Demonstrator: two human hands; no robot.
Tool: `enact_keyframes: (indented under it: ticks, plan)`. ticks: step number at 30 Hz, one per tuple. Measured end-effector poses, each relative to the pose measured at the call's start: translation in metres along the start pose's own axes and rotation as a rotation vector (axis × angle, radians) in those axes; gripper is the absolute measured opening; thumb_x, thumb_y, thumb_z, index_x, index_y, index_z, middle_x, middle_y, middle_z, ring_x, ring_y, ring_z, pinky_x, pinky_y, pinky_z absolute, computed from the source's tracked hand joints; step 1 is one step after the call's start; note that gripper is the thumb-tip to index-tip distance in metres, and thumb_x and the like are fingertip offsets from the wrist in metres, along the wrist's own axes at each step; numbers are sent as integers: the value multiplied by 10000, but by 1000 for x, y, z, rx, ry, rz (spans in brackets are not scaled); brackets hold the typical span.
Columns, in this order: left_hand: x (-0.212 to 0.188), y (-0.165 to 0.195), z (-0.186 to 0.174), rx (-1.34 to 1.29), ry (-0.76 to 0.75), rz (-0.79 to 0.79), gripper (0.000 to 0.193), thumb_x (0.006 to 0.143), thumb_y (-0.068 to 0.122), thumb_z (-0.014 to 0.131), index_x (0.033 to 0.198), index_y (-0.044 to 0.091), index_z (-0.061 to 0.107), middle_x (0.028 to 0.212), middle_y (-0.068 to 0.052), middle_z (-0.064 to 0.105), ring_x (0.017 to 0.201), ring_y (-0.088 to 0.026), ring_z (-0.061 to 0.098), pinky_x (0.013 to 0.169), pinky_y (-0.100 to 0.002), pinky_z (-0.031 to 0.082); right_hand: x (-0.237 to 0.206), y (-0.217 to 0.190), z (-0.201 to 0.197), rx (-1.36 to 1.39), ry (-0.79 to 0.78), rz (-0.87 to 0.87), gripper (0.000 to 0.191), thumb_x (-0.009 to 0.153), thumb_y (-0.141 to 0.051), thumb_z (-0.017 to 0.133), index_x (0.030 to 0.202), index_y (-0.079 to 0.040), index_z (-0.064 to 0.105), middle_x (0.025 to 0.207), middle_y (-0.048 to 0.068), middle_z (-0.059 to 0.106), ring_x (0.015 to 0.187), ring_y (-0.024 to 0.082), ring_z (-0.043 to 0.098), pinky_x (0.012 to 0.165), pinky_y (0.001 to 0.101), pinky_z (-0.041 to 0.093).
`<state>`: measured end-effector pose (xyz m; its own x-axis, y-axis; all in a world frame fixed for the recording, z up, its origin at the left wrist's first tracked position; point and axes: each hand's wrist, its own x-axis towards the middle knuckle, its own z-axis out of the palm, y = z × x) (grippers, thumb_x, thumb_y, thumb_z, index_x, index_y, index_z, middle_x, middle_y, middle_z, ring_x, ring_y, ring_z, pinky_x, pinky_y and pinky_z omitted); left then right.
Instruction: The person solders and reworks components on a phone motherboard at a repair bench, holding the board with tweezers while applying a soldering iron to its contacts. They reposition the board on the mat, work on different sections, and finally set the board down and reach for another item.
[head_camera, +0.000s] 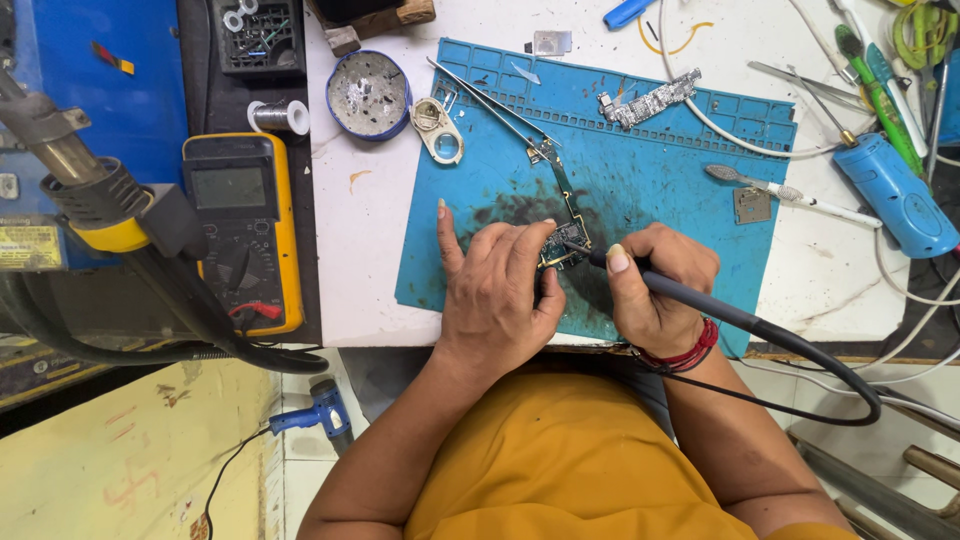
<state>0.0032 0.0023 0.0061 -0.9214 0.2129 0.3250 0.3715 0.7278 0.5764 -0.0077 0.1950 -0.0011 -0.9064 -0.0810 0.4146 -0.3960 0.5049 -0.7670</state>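
A small green circuit board (563, 243) lies on the blue work mat (640, 170) near its front edge. My left hand (495, 285) presses on the board's near side and holds it down with the fingertips. My right hand (655, 285) grips a black soldering iron (690, 298) like a pen, its tip touching the board's right edge. The iron's dark cable (830, 365) loops off to the right. A thin flex strip (560, 180) runs from the board toward the mat's middle.
Tweezers (485, 100), a loupe (440, 128), a second circuit board (650, 100) and a brush (775, 188) lie around the mat. A round tin (368, 93), solder spool (280, 116) and yellow multimeter (245, 225) sit left. A blue tool (895, 195) and screwdrivers (885, 85) are right.
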Motion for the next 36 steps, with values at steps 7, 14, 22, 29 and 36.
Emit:
enact_keyframes:
  ticks: [7, 14, 22, 29, 36]
  plan:
    - [0, 0, 0, -4, 1, -1, 535, 847, 142, 730, 1343, 77, 539, 1137, -31, 675, 1146, -235, 619, 1266, -681, 51, 1, 0, 1, -2, -1, -12, 161, 975, -97, 657, 852, -11, 598, 695, 94, 561, 580, 222, 525, 534, 314, 388]
    - [0, -1, 0, -8, 4, 1, 542, 843, 137, 734, 1343, 75, 536, 1136, -31, 678, 1145, -234, 618, 1262, -690, 49, 2, -3, 0, -26, -10, -57, 157, 963, -76, 656, 837, -9, 590, 699, 98, 566, 575, 243, 536, 528, 325, 395]
    - [0, -1, 0, -8, -3, -1, 547, 838, 139, 734, 1343, 73, 534, 1128, -30, 672, 1140, -233, 616, 1260, -692, 50, 5, -7, 1, -37, -18, -113, 147, 967, -56, 659, 845, -16, 587, 725, 106, 587, 595, 260, 553, 538, 335, 407]
    - [1, -2, 1, 0, 5, 2, 542, 839, 150, 733, 1340, 81, 538, 1118, -31, 670, 1140, -235, 615, 1264, -681, 56, 6, -11, 1, -87, -30, -163, 129, 932, -60, 671, 831, -35, 595, 657, 92, 526, 562, 274, 517, 563, 381, 388]
    - [1, -2, 1, 3, 6, 2, 538, 839, 149, 732, 1337, 81, 539, 1111, -28, 671, 1138, -234, 615, 1263, -682, 57, 6, -10, 2, -84, -13, -173, 126, 931, -58, 671, 834, -30, 595, 652, 92, 526, 554, 273, 515, 554, 379, 386]
